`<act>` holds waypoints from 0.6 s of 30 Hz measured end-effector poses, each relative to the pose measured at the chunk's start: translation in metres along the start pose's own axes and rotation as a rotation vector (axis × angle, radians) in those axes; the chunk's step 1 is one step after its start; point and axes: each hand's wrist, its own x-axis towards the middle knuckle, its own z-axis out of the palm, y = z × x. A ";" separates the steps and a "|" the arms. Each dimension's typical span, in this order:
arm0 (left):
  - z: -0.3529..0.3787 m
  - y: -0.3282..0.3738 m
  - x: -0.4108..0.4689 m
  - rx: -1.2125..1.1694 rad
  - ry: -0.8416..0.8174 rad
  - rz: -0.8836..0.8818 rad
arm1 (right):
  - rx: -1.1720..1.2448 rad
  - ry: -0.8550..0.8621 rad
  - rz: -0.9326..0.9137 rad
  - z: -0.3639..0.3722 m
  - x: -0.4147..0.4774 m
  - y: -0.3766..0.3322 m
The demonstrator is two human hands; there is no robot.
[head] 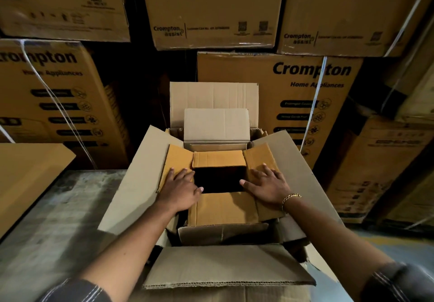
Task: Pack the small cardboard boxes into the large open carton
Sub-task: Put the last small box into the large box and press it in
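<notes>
Stacked cartons [312, 95] printed "Crompton Home Appliances", some bound with white strapping, fill the background wall from edge to edge. In front of them stands the large carton [225, 266], open at the top, its four pale outer flaps spread outward; the near flap shows a corrugated edge. It stands just beside a grey table [54, 219] on the left, on which a flat cardboard sheet [28, 175] lies.

Inside the carton sits a small box [220, 207] of warmer brown card, occupying the middle of the opening, its four flaps still open around a dark interior. Behind it, against the far wall of the carton, a second box [216, 125] stands with one pale flap upright.

The left hand [180, 189] lies palm down on the left flap of the small box, fingers [172, 172] extended and slightly spread, gripping nothing; the thumb reaches to the edge of the dark opening. The right hand [267, 183] lies likewise flat on the right flap, fingers splayed, nothing enclosed. A gold bracelet [291, 197] circles the right wrist. Striped sleeves [70, 290] show at both lower corners.
</notes>
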 end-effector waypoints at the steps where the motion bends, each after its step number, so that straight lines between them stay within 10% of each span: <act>1: -0.006 0.002 -0.001 -0.089 -0.016 -0.021 | 0.094 -0.041 0.028 -0.007 0.002 -0.002; 8: -0.068 0.000 -0.036 -0.733 -0.389 0.047 | 0.301 -0.386 -0.073 -0.059 -0.008 -0.032; 11: -0.073 0.011 -0.052 -0.578 -0.611 0.163 | 0.131 -0.564 -0.157 -0.056 -0.021 -0.052; 18: -0.017 0.051 -0.062 -0.173 -0.355 0.083 | -0.045 -0.465 -0.233 0.023 -0.071 -0.077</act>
